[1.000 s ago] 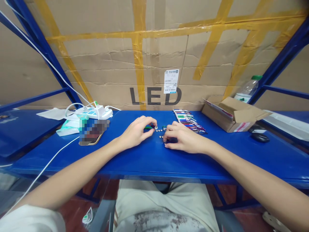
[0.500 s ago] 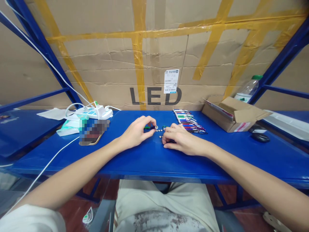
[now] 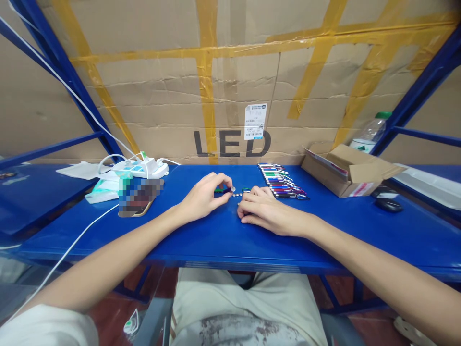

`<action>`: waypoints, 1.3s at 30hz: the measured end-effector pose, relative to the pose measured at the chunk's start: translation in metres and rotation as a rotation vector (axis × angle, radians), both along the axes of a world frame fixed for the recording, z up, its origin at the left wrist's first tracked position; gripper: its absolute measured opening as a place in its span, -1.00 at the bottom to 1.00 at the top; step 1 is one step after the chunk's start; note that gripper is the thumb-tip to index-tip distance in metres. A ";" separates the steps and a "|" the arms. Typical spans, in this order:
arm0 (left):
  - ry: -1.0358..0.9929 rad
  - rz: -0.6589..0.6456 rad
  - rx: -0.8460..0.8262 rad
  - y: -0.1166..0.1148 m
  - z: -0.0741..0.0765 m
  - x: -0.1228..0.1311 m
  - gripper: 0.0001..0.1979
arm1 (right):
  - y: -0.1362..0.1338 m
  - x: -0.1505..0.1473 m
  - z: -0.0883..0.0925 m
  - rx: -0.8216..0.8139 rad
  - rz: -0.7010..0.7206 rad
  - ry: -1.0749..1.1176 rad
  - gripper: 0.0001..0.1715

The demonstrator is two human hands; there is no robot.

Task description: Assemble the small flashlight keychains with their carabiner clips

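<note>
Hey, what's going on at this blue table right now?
A seated person works with both hands at the blue table. The left hand pinches a small dark-and-green pen-like piece with a silver tip. The right hand lies fingers-down beside it among small silver discs; whether it grips one is hidden. Behind it lies a row of coloured pen-like sticks, with an open cardboard box to the right.

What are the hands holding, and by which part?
The left hand pinches a small green stick near its silver tip. The right hand lies over silver discs; whether it grips one cannot be told.
</note>
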State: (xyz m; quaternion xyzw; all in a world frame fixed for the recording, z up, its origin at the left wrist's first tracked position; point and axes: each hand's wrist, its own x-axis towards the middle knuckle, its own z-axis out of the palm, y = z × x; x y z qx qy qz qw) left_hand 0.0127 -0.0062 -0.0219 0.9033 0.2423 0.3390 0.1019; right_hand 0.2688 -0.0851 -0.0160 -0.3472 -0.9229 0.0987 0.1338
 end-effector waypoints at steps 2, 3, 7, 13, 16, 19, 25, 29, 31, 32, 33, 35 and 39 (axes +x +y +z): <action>0.001 0.001 0.003 0.000 0.001 0.000 -0.93 | 0.000 0.000 0.000 0.009 0.008 0.000 -0.75; 0.001 0.002 0.005 0.000 0.001 -0.001 -0.93 | 0.001 0.000 0.000 0.008 0.010 0.002 -0.76; -0.005 -0.003 0.015 0.000 0.002 -0.001 -0.93 | 0.002 0.001 -0.001 0.014 -0.003 0.016 -0.78; -0.003 -0.008 0.013 0.002 0.002 -0.001 -0.93 | 0.005 0.000 -0.004 0.029 -0.022 0.010 -0.75; 0.002 -0.007 0.016 0.002 0.002 -0.002 -0.92 | 0.006 0.000 -0.005 0.032 -0.025 0.014 -0.73; 0.004 -0.002 0.017 0.002 0.002 -0.002 -0.93 | 0.005 0.000 -0.004 0.032 -0.023 0.019 -0.74; -0.007 -0.003 0.014 0.002 0.002 -0.002 -0.93 | 0.003 -0.002 -0.002 0.023 -0.005 0.012 -0.72; -0.003 0.003 0.012 0.002 0.002 -0.002 -0.93 | 0.002 -0.002 -0.002 0.005 -0.007 0.002 -0.75; -0.001 0.008 0.010 0.002 0.002 -0.002 -0.93 | 0.001 -0.003 -0.001 -0.013 -0.013 0.001 -0.79; 0.000 0.009 0.009 0.002 0.002 -0.002 -0.93 | 0.000 -0.003 -0.001 -0.025 -0.017 0.002 -0.80; 0.000 0.009 0.009 0.002 0.002 -0.002 -0.93 | 0.000 -0.004 0.000 -0.039 -0.021 0.004 -0.82; 0.001 0.009 0.007 0.002 0.002 -0.001 -0.93 | -0.001 -0.005 0.001 -0.065 -0.027 0.012 -0.84; 0.004 0.008 0.002 0.002 0.002 -0.001 -0.92 | -0.003 -0.006 0.002 -0.087 -0.031 0.026 -0.88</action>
